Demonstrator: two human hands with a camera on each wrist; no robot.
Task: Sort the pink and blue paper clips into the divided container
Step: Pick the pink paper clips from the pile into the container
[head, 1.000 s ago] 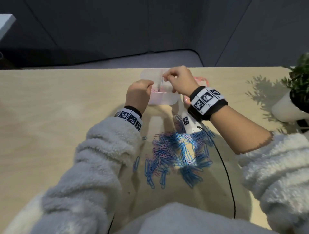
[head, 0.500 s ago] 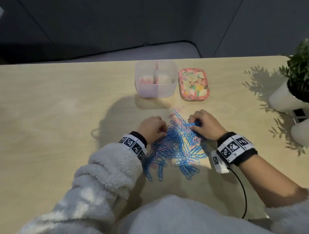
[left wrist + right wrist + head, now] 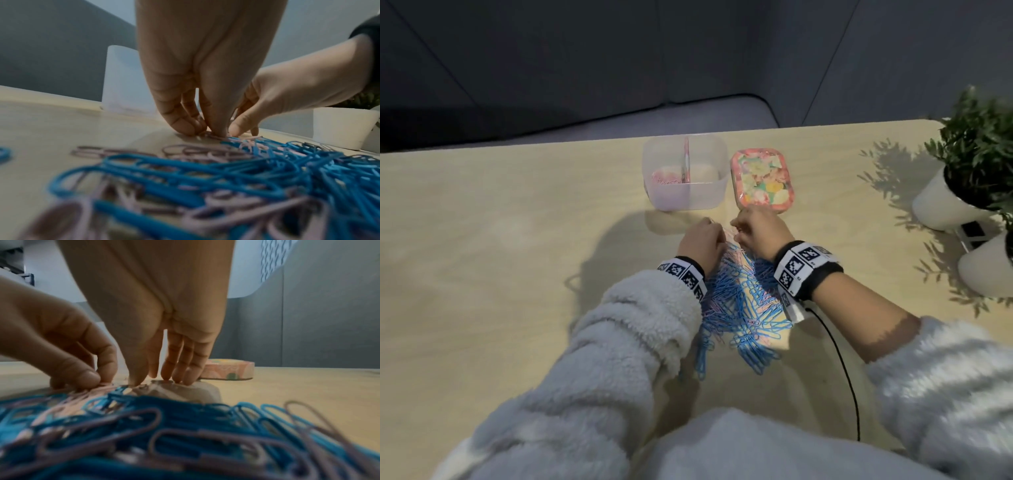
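Observation:
A mixed pile of blue and pink paper clips [image 3: 743,301] lies on the table in front of me. Both hands work at its far edge, close together. My left hand [image 3: 717,230] pinches a pink paper clip [image 3: 211,135] against the table between thumb and fingers [image 3: 183,125]. Beside it my right hand [image 3: 156,380] stands with straight fingers [image 3: 180,369], their tips touching clips and table. The clear divided container [image 3: 705,202] stands just beyond, with pink clips [image 3: 666,180] in its left compartment. Its right compartment looks bare.
A flowered tin lid [image 3: 762,181] lies right of the container. Two white plant pots [image 3: 941,202] stand at the table's right edge. A black cable [image 3: 842,363] runs back from my right wrist. Bare tabletop [image 3: 500,257] stretches to the left.
Both hands came back from over the container to the pile. In the last half second they moved from the pile's middle to its far edge and drew close together.

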